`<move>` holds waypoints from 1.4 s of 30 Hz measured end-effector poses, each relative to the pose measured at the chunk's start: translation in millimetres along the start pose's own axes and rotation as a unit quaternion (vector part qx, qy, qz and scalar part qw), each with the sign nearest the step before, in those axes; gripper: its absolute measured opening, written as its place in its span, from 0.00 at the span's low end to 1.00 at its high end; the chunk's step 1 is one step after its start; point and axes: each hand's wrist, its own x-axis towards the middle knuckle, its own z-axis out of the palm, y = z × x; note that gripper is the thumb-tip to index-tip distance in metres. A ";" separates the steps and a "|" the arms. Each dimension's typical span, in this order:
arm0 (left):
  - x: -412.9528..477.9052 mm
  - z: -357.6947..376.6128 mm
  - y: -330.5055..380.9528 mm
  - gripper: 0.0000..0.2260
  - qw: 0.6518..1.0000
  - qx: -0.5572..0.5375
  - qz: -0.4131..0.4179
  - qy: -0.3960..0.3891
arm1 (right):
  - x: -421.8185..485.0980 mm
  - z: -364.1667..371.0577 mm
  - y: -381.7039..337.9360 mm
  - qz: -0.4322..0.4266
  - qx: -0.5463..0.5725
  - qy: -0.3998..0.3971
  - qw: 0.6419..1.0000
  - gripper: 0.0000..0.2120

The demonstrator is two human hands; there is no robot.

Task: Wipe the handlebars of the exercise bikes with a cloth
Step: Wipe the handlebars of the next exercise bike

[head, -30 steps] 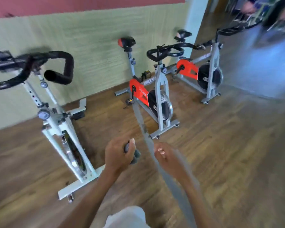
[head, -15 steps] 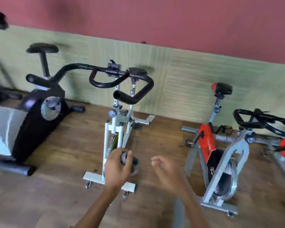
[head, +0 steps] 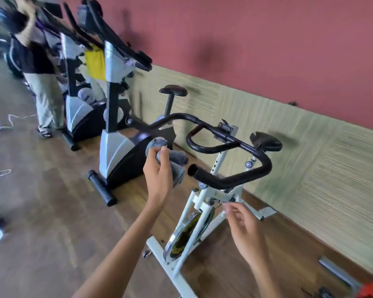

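- Grey cloth point(head: 178, 166) is bunched in the curled fingers of the left hand point(head: 158, 177); soft and light, probably best wrapped round the bar.
- Right hand point(head: 244, 230) is loosely curled, nothing held.
- Handlebars point(head: 221, 181) are parked just right of the cloth, untouched; stiff, grippy-looking.

Bright, even light. Soft smudged shadows lie on the red wall point(head: 267, 50) at 12 o'clock, a pale sheen on the wooden floor point(head: 41, 201) at 9. Motion blur smears the standing person point(head: 32, 52) at 10 o'clock; the black handlebar point(head: 226, 181) at centre is fairly sharp. The wide lens bends the edges.
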 end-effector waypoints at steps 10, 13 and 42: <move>-38.9 29.9 8.4 0.12 0.997 0.030 0.062 -0.023 | 81.2 -62.3 31.1 -0.180 0.082 -0.049 0.979 0.12; -51.4 33.4 9.5 0.12 0.996 0.058 0.064 -0.032 | 101.6 -65.2 36.3 -0.255 0.052 -0.038 0.965 0.14; -44.3 77.3 -3.5 0.11 0.879 0.353 0.297 0.122 | 163.1 -34.4 66.0 -0.378 -0.270 0.059 0.884 0.23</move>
